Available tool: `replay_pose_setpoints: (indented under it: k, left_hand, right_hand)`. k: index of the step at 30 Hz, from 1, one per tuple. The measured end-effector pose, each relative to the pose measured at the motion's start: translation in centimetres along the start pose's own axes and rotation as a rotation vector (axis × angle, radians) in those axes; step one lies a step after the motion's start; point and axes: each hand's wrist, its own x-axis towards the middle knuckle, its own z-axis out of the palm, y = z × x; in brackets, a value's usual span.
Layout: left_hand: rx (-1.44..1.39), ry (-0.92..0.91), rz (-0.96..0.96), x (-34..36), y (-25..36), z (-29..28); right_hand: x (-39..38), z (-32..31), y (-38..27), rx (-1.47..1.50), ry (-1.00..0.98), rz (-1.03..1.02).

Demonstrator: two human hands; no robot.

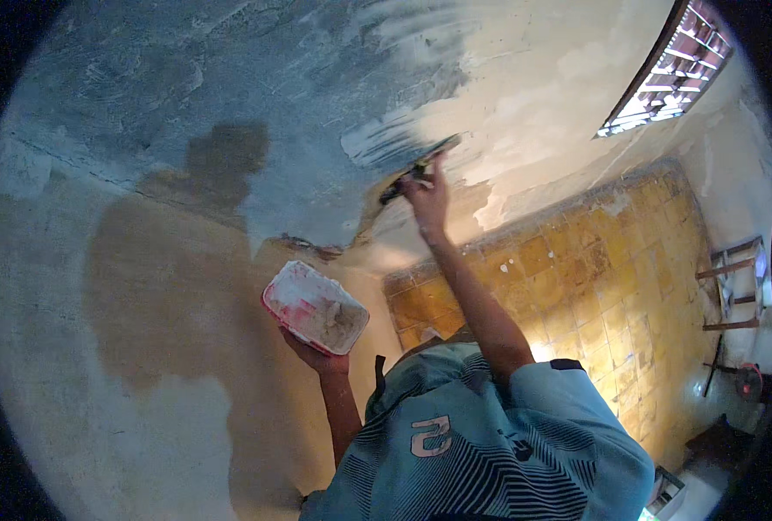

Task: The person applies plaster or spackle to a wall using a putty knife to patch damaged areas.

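Observation:
My left hand (312,352) is closed around the underside of a red plastic tub (314,310), its inside smeared with white paste and a beige lump at one end. The tub is tilted so that its opening faces up toward me. Out at the wall, my right hand (427,193) grips a dark plastering trowel (416,171) whose long edge lies against or very near the surface. White streaks of wet-looking filler (386,139) spread over the blue-grey wall (308,95) beside the trowel. Parts of the right fingers are hidden behind the tool.
A barred window (668,74) lets in light at the upper right. Yellow tiles cover the floor (568,269) to my right. A wooden chair-like frame (733,282) and a red round object (749,382) stand at the far right. My shadow (160,286) falls across the left wall.

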Motion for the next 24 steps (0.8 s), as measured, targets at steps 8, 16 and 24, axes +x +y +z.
replay_pose_setpoints:
  k: [8, 16, 24]
  left_hand:
    - [0.148, 0.007, -0.005, 0.0, 0.7, 0.0]
    - [0.294, 0.124, 0.008, 0.9, -0.9, 2.5]
    - [0.132, 0.066, 0.034, 1.7, 0.8, 1.6]
  right_hand:
    - [-1.8, -0.4, -2.3, 0.091, 0.133, 0.042]
    - [-5.0, 4.8, 0.3, -0.142, -0.091, 0.004]
    - [0.6, 0.3, -5.0, 0.12, 0.057, 0.074]
